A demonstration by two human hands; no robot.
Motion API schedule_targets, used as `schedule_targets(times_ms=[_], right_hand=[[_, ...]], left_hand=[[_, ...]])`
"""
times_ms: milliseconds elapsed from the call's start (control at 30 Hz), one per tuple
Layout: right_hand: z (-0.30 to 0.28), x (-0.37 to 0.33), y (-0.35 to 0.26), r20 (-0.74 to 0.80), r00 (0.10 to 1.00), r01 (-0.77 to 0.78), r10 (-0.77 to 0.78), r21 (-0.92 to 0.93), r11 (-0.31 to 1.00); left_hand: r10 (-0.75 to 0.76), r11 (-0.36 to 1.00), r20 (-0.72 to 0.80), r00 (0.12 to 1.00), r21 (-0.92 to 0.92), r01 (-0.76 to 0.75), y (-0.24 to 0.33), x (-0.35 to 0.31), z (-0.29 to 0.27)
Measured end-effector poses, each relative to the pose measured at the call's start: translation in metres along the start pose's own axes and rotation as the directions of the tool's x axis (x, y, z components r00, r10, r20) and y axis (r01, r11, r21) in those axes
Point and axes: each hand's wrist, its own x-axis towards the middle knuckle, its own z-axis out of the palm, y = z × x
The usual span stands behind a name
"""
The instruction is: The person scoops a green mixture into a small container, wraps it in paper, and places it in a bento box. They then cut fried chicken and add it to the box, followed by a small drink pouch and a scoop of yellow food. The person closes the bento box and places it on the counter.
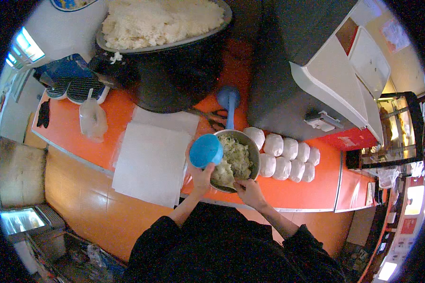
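My left hand (202, 181) is closed on a small round blue bowl (206, 151), holding it tilted beside the left rim of a metal bowl (255, 152). In the metal bowl lies a pale rice mixture (237, 158) flecked with green, with a lighter clump at the near left. My right hand (250, 192) is at the metal bowl's near rim with its fingers pinched together. Whatever they grip is hidden or too small to name. Several white-wrapped rounded bundles (282, 168) stand in two rows just right of the bowl.
Sheets of white paper (148, 162) lie left on the orange counter (71, 125). A large black pot of white rice (163, 23) stands behind, near a blue-handled ladle (230, 111). A clear plastic bag (92, 120) lies far left; a dark grey box (281, 89) stands at the back right.
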Motion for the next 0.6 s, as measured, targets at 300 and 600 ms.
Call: schedule_targets(times_ms=[300,600], right_hand=[[-0.041,-0.010,0.027,-0.051,0.998,-0.021,0.027,0.119,0.993],[-0.083,-0.007,-0.030,-0.127,0.984,0.066,-0.127,-0.407,0.911]], left_hand=[[0.003,1.000,0.144,0.990,0.010,-0.004,0.028,0.038,-0.027],[-0.074,0.490,0.623,0.779,0.703,-0.516,0.059,0.006,0.017]])
